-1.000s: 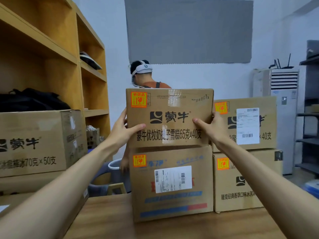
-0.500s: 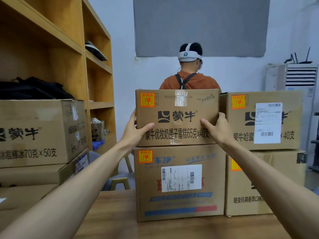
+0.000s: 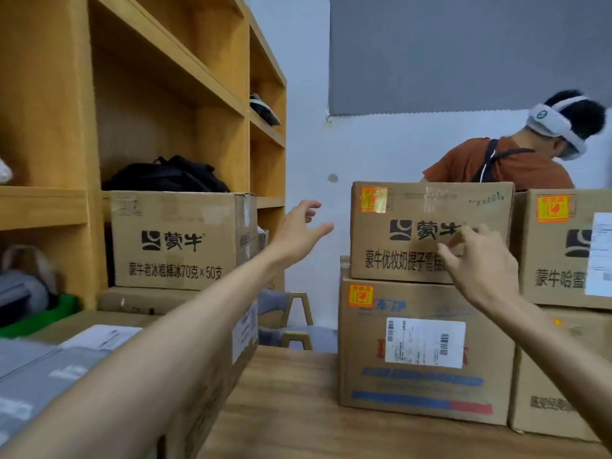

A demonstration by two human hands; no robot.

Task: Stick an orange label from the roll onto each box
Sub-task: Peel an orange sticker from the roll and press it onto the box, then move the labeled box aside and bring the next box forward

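Presently, left box [image 3: 178, 240] beside the shelf shows no orange label, so it is probably next. Left hand [image 3: 298, 233] hangs in the gap beside it, fingers spread wide, holding nothing. On the worktop [image 3: 298, 409], top box [image 3: 427, 207] and lower box [image 3: 424, 385] carry labels upper-left, readable from the front. Right hand [image 3: 480, 266] is before the top box, fingers loosely curled and empty. Right box [image 3: 559, 260] is labelled. All are closed, contents unseen. Roll is not in view.
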